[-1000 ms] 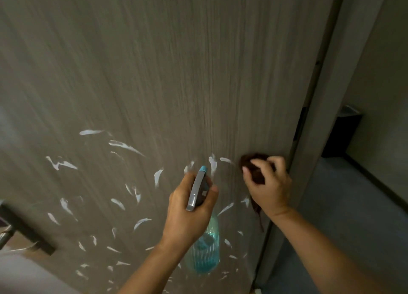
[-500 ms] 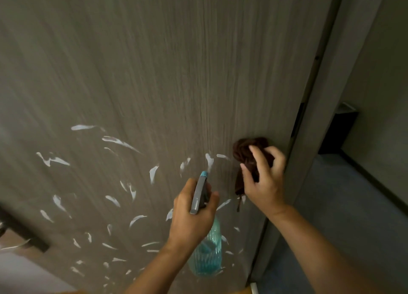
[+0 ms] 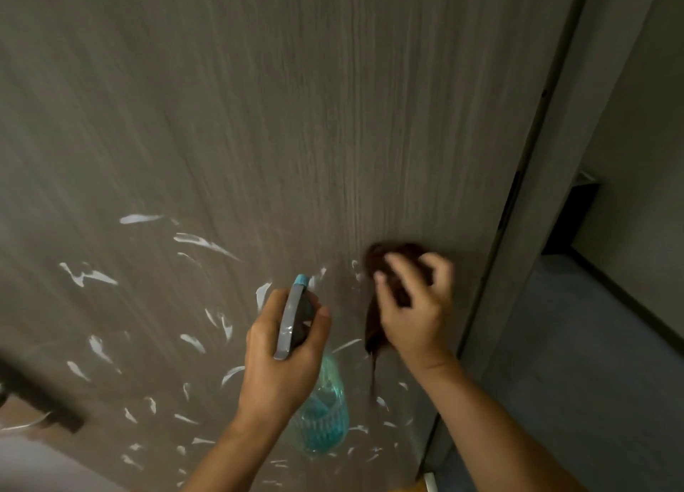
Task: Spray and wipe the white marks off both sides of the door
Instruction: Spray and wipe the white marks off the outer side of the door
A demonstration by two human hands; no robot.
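One spray bottle [image 3: 320, 414], one cloth [image 3: 374, 329] (brown)

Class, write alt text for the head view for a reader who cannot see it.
The right hand presses a dark brown cloth against a grey wood-grain door scattered with white marks. The left hand grips a teal spray bottle beside it.

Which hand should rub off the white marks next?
The right hand. It already holds the brown cloth against the door, right beside the nearest white marks. The left hand is busy gripping the spray bottle, so it can spray, but probably not wipe.
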